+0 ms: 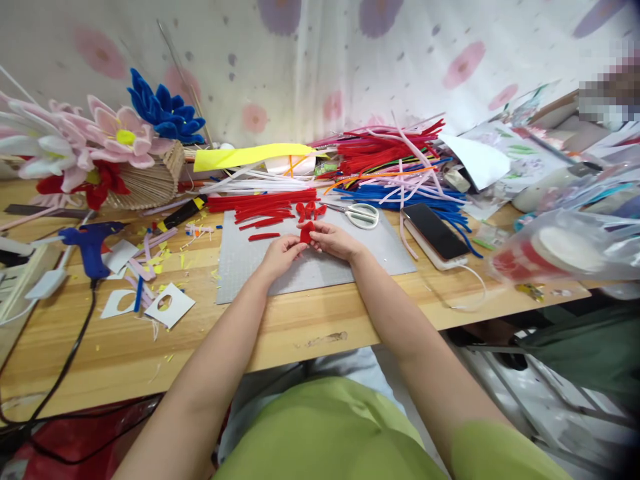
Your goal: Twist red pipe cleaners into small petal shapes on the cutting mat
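Note:
Over the grey mat (235, 267), my right hand (334, 240) pinches a small red fuzzy piece (307, 232) between its fingers. My left hand (285, 255) is closed at the lower left of that piece, its fingertips pressed together; what they grip is too small to tell. Just beyond my hands lie several shaped red pieces (311, 211) and cut red fuzzy strips (264, 237). Scissors with white handles (362, 215) rest to the right of them, partly on the mat.
A blue glue gun (90, 245) with a black cord stands at the left, near paper scraps (170, 305). Fuzzy-stem flowers (123, 137) are behind it. Bundles of coloured stems (385, 157) line the back. A phone (435, 230) and a bagged cup (555, 250) are at the right.

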Demonstrator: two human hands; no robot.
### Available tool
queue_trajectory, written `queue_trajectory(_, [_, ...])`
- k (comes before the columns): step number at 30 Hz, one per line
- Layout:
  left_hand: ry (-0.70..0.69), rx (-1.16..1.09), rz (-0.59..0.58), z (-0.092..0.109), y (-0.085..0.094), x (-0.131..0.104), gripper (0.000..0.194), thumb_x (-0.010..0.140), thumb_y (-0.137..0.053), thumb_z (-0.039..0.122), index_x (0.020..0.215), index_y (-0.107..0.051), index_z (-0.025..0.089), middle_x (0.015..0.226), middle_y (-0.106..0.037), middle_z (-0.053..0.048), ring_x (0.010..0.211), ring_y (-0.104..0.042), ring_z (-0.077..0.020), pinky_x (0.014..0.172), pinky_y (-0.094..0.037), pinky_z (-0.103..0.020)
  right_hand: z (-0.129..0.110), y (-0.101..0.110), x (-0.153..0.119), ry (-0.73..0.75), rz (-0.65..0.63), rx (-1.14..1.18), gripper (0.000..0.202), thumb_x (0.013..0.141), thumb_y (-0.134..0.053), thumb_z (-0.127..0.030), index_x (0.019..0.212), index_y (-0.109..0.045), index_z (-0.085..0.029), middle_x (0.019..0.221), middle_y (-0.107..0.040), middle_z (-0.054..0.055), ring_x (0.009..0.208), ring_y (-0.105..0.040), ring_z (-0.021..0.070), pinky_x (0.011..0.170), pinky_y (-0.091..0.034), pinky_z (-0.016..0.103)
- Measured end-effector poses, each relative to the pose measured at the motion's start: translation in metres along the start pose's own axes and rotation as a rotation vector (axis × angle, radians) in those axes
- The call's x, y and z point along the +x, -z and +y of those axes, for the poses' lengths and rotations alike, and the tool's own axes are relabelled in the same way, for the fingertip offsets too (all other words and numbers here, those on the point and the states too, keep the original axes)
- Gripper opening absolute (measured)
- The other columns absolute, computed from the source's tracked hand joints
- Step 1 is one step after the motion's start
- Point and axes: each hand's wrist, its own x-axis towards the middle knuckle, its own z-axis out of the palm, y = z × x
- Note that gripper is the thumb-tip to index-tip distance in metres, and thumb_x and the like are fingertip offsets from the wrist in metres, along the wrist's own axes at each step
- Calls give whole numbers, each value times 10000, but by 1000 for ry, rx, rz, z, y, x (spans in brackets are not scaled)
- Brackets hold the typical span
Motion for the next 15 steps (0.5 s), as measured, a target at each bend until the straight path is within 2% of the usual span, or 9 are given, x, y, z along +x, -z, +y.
queue_trajectory(6, [-16, 7, 2, -8, 2, 3, 189, 739, -577, 330, 755, -656, 160, 665, -581, 6, 554, -482, -89, 561, -394, -217, 5, 7, 11, 26, 38, -66, 330, 635, -744, -344, 818, -549, -151, 608, -547, -49, 492, -452, 40, 464, -326, 160])
queue_trajectory(15, [-66, 135, 39, -17, -2, 5, 222, 775, -547, 345, 818, -675, 169, 767, -626, -25, 615, -529, -107, 588, -424, -231, 6, 12, 17, 30, 64, -136, 334, 635, -742, -362, 734, -492, -164, 562, -503, -64, 477, -450, 46, 450, -320, 161])
